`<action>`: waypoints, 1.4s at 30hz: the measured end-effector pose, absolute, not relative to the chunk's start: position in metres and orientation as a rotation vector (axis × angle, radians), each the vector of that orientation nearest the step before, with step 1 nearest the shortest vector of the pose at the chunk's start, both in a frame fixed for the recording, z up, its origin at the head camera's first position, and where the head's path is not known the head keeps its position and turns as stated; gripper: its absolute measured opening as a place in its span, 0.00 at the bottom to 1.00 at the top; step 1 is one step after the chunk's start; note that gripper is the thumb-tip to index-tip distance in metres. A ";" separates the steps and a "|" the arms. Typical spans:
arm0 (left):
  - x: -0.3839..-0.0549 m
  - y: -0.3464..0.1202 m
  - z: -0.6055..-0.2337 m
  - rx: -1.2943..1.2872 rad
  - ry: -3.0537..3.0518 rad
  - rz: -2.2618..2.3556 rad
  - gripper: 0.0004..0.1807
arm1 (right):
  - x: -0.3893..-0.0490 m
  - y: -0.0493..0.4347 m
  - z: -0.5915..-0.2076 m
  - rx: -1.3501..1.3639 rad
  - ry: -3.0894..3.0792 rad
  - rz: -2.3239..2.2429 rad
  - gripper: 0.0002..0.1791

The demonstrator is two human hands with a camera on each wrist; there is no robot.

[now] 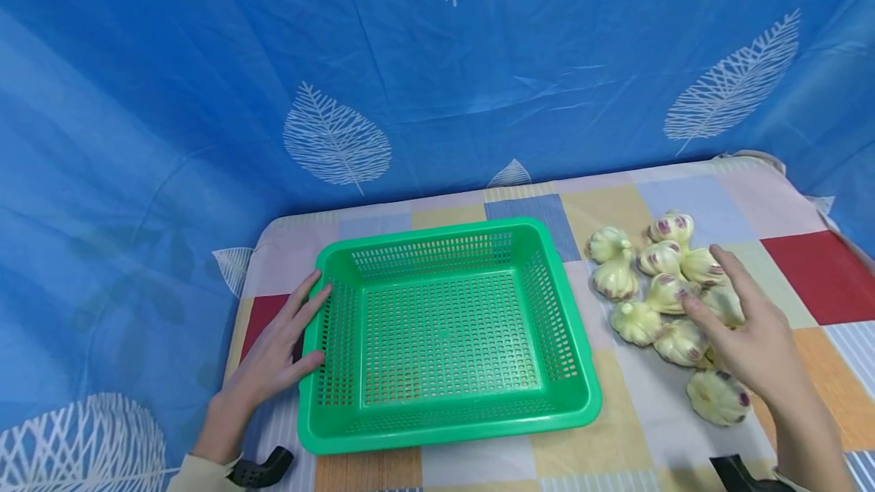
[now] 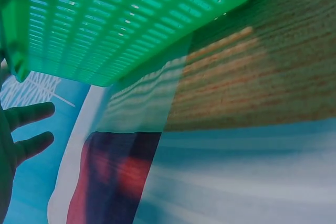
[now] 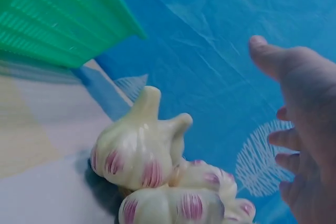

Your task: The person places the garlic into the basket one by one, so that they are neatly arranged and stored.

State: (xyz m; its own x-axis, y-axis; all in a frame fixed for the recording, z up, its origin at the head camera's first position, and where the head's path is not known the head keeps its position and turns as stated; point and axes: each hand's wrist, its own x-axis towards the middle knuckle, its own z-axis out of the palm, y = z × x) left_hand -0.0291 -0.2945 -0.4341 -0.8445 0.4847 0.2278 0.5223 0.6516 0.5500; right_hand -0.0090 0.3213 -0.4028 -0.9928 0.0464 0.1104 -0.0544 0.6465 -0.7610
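A green plastic basket (image 1: 451,437) with slotted walls sits on the table, with nothing inside it. At its left rim is my left hand (image 1: 273,351), fingers spread and fairly straight; the left wrist view shows two extended fingers (image 2: 34,148) beside the basket wall (image 2: 121,19). Several pale garlic bulbs (image 1: 636,323) with purple streaks lie heaped to the right of the basket. Over the right side of this heap hovers my right hand (image 1: 759,332), thumb and fingers apart, holding nothing. One garlic bulb (image 1: 718,398) lies at the near end. The right wrist view shows glossy garlic bulbs (image 3: 136,156) below the hand.
A checked tablecloth (image 1: 478,469) covers the table. Behind and to the left hangs a blue curtain (image 1: 478,82) with white leaf prints, close to the table's far edge. Black straps (image 1: 263,469) are on both wrists.
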 end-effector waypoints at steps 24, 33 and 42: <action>-0.031 -0.281 -0.460 -0.871 -2.470 -1.320 0.40 | 0.066 0.374 -0.468 -0.057 -1.629 2.136 0.26; -0.032 -0.279 -0.464 -0.865 -2.435 -1.352 0.39 | 0.084 0.385 -0.495 0.367 -1.461 2.403 0.30; -0.031 -0.278 -0.466 -0.837 -2.440 -1.379 0.39 | 0.095 0.380 -0.499 0.053 -1.816 2.364 0.37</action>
State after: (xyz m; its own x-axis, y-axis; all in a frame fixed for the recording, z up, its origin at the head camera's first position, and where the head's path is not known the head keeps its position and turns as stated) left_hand -0.0308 -0.2778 -0.4656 -0.8146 0.3705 0.4463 0.5734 0.3987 0.7157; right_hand 0.0947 0.3805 -0.4986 -0.9866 0.1043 0.1251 -0.1478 -0.2500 -0.9569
